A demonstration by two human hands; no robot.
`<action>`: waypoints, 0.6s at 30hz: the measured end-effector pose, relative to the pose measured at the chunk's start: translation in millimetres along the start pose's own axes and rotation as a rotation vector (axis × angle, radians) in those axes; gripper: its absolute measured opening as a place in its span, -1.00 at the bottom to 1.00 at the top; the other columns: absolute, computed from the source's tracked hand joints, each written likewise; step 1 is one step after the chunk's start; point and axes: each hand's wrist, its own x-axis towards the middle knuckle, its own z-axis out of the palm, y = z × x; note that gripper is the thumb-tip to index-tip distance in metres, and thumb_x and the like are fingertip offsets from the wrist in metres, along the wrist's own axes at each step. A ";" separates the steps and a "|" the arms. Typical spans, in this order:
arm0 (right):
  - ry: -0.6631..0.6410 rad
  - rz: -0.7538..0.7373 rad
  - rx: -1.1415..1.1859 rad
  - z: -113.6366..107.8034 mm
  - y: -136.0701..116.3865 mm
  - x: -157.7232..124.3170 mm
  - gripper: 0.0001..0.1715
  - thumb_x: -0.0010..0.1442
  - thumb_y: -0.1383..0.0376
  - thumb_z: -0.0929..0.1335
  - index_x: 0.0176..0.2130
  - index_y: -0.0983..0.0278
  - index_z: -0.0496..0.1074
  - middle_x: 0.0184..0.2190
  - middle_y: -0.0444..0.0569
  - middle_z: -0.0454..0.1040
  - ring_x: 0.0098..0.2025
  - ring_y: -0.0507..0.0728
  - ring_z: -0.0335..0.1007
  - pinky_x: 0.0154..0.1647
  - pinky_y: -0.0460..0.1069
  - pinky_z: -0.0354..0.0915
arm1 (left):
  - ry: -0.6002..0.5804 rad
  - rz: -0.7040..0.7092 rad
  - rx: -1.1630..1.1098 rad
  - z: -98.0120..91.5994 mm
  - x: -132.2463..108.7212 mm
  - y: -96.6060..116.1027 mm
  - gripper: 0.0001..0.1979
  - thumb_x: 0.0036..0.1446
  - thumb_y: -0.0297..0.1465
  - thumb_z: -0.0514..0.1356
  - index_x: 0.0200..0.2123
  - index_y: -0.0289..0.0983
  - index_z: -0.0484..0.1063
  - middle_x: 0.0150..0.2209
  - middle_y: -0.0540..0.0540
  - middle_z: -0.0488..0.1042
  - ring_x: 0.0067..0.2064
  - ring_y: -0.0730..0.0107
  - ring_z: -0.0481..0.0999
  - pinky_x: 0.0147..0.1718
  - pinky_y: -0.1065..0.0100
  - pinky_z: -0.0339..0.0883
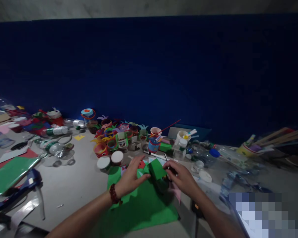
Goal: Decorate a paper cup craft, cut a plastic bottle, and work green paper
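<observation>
The left hand (131,177) is holding thumb and fingers wide apart above a large green sheet (141,213), gripping nothing visible. The right hand (178,175) is grasping a slim dark tool (173,170), its fingertips meeting the right edge of a small green piece (157,168); whether they are also pinching it cannot be told. The piece is sitting between both hands, with a marker (156,155) lying just beyond, on the far side.

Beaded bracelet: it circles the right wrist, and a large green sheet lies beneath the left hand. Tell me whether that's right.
Wrong side: the head view shows the beaded bracelet circling the wrist of the left hand. The large green sheet does lie beneath that hand.
</observation>
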 end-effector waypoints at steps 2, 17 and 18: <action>-0.024 0.022 -0.009 1.7 2.5 4.4 -0.83 0.28 0.34 0.23 -0.18 0.23 0.40 -0.26 -0.06 0.55 -0.29 0.10 0.48 -0.23 -0.05 0.35 | -0.079 -0.095 -0.139 5.3 12.5 -2.7 -0.63 0.13 -0.22 0.26 -0.04 -0.27 0.43 -0.05 -0.21 0.53 -0.03 0.12 0.49 -0.02 0.18 0.36; -0.082 0.503 -0.665 35.0 35.0 88.1 -0.62 0.34 0.20 0.38 0.08 0.33 0.40 0.03 0.08 0.46 -0.05 0.19 0.49 -0.06 0.15 0.45 | -0.172 -0.189 -0.129 3.1 -28.4 -11.5 -0.90 0.06 -0.34 0.19 -0.39 -0.25 0.34 -0.48 0.07 0.25 -0.42 0.41 0.22 -0.42 0.42 0.09; -0.094 0.511 -0.696 36.4 36.2 91.1 -0.60 0.34 0.19 0.39 0.09 0.32 0.39 0.05 0.07 0.45 -0.04 0.19 0.48 -0.05 0.16 0.46 | -0.168 -0.193 -0.117 1.1 -31.2 -10.1 -0.90 0.07 -0.35 0.18 -0.38 -0.24 0.34 -0.48 0.07 0.25 -0.42 0.41 0.21 -0.42 0.42 0.08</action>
